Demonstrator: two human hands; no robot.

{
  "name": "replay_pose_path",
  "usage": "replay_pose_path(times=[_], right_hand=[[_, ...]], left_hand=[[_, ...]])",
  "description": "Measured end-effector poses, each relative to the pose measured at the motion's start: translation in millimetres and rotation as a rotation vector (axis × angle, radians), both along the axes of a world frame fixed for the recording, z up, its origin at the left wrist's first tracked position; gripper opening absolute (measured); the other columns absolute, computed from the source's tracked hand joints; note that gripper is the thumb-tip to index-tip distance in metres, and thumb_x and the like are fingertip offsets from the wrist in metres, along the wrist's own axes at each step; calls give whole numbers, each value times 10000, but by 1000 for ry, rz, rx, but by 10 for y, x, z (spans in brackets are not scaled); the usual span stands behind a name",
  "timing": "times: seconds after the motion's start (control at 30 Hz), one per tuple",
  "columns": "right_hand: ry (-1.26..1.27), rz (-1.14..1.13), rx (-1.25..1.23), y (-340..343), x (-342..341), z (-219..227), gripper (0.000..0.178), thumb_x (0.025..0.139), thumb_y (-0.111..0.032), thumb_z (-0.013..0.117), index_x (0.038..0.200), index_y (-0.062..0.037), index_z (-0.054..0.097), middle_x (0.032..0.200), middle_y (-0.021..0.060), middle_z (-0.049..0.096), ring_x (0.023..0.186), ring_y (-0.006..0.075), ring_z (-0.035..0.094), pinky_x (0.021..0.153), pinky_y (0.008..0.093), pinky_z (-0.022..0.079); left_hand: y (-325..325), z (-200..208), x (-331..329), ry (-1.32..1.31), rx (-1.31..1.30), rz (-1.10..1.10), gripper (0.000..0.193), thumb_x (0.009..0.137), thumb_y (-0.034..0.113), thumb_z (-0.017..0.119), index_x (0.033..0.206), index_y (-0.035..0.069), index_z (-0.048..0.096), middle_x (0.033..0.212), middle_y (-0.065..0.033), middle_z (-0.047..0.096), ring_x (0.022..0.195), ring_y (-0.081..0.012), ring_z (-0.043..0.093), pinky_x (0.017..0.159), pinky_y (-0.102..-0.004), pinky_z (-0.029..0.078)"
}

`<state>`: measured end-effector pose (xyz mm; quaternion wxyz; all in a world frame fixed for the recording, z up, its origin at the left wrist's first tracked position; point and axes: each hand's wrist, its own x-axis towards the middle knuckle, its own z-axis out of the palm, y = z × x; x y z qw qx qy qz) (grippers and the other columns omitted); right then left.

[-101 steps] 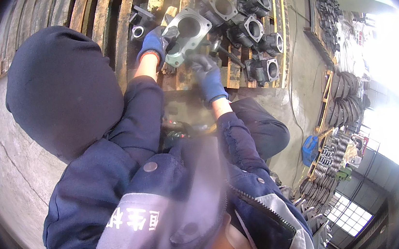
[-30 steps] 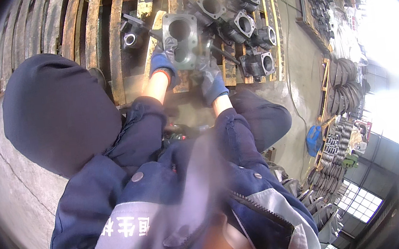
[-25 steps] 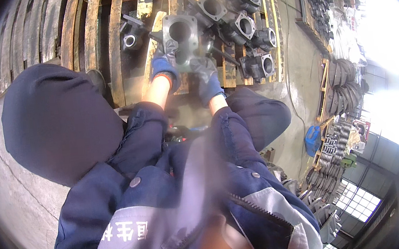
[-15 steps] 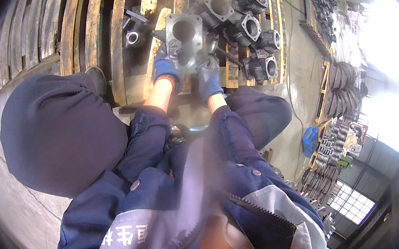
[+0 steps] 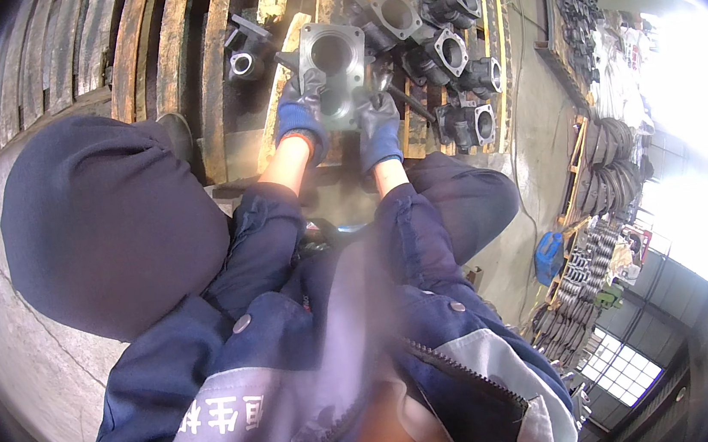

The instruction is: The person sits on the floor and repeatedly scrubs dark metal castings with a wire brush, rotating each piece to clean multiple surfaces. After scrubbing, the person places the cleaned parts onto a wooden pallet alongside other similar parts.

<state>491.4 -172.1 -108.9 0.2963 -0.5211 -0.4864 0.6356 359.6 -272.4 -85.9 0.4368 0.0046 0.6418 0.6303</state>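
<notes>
A metal casting (image 5: 344, 89), with a flat grey machined flange and two round openings, is in front of me over the wooden pallet. My left hand (image 5: 301, 110), in a blue glove with a dark coated palm, is closed on its left edge, the fingertips near the web between the openings. On the lower right edge my right hand (image 5: 378, 123), gloved alike, is closed too; its fingertips are partly hidden. Beside it a dark rod (image 5: 412, 103) slants down to the right; I cannot tell what it belongs to.
Several dark castings (image 5: 450, 51) with round flanged mouths crowd the pallet (image 5: 211, 89) on the right. One smaller dark casting (image 5: 243, 63) is on the left. Farther right are a blue jug (image 5: 549, 254) and stacked metal parts (image 5: 587, 261). My knees flank the near pallet edge.
The view has shifted slightly, so the pallet and castings appear a little to the right. Both hands stay on the casting, with their grip much the same.
</notes>
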Motion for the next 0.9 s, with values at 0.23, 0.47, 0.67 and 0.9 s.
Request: replay_pose_path(times=[0.23,0.47,0.67,0.9], right_hand=[[-552,237,533,-49,88,65,181,888,-107,639,1040,-16,598,874,56,641,714,141,575,644,284,479],[-214,206,200,-151,362,496,186,877,-134,629,1042,-53,657,956,160,659,798,305,636,721,385,519],[-759,814,886,-33,289,762,288,863,-105,558,1124,-85,679,1108,200,674,1025,370,647,862,411,521],[-920,1035,757,79,-12,884,296,844,-117,565,1098,-172,708,1003,165,696,939,391,656,814,440,539]], left_hand=[[37,10,6,25,-27,12,592,950,515,592,1301,39,576,1142,-156,672,1016,-285,609,915,-394,453],[3,-112,-171,-31,155,66,456,958,364,660,1213,-12,620,1096,-84,680,947,-166,570,874,-304,446],[132,-462,-363,307,-25,-92,504,940,437,644,1171,-12,636,1067,-194,689,917,-310,606,849,-374,462],[8,-411,-446,148,67,-130,520,942,486,624,1149,10,638,1021,-160,676,903,-260,580,856,-379,452]])
